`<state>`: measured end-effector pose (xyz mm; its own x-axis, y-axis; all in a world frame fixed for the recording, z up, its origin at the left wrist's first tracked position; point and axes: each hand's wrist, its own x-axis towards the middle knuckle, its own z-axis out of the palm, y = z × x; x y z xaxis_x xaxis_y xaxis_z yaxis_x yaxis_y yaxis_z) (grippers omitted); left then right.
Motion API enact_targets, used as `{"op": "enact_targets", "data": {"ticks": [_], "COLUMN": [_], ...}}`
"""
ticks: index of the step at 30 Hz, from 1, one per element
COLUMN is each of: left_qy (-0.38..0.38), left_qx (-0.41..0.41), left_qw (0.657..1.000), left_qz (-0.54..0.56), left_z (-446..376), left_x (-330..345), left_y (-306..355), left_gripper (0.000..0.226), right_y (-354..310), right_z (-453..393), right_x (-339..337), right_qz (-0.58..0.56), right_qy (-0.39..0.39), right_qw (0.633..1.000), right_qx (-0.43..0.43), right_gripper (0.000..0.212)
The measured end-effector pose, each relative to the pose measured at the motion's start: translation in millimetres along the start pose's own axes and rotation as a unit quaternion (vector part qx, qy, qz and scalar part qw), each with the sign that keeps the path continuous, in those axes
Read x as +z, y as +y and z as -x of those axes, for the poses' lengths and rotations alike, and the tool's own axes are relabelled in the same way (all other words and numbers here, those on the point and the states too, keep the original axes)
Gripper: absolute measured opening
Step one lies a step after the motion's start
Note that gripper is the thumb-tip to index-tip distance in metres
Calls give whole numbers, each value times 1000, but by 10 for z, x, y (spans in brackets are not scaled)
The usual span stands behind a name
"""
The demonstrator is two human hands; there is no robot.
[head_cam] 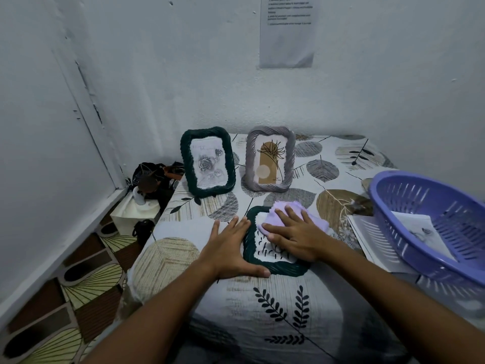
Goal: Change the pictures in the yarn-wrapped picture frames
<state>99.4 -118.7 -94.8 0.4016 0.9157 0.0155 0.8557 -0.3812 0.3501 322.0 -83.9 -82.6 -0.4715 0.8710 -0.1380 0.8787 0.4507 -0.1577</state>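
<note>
A dark green yarn-wrapped frame (265, 265) lies flat on the table in front of me, showing a white picture with black marks. My left hand (231, 250) rests flat on the cloth against the frame's left edge, fingers straight. My right hand (294, 232) presses a lilac cloth (286, 211) onto the frame's glass with spread fingers. Two more frames stand upright at the back: a dark green frame (207, 161) with a grey rose drawing and a grey frame (270, 158) with a brown plant print.
A purple plastic basket (430, 227) holding printed sheets sits at the right, partly over loose white papers (367, 235). The table wears a leaf-patterned cloth (275, 311). Left of the table, a tissue box (133, 208) and dark items stand on the floor by the wall.
</note>
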Motion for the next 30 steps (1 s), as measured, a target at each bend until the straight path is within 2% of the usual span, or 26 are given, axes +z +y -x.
{"op": "enact_targets", "data": {"ticks": [4, 8, 13, 17, 23, 27, 30], "left_qy": [0, 1, 2, -1, -2, -1, 2], "left_qx": [3, 1, 2, 1, -1, -2, 0], "left_qw": [1000, 1000, 1000, 1000, 1000, 1000, 1000], "left_qz": [-5, -3, -6, -7, -4, 1, 0], "left_z": [-16, -22, -22, -28, -12, -9, -23], "left_x": [15, 15, 18, 19, 12, 13, 28], "left_y": [-8, -15, -17, -18, -15, -7, -15], "left_gripper": [138, 138, 135, 136, 135, 133, 134], "right_y": [190, 94, -136, 2, 164, -29, -132], "right_z": [50, -110, -147, 82, 63, -102, -37], "right_x": [-12, -24, 7, -17, -74, -35, 27], "right_qz": [14, 10, 13, 26, 38, 26, 35], "right_qy": [18, 22, 18, 12, 26, 27, 23], "right_qw": [999, 997, 999, 999, 998, 998, 999], "right_qx": [35, 67, 27, -25, 39, 43, -6], "right_gripper": [102, 113, 116, 100, 94, 114, 110]}}
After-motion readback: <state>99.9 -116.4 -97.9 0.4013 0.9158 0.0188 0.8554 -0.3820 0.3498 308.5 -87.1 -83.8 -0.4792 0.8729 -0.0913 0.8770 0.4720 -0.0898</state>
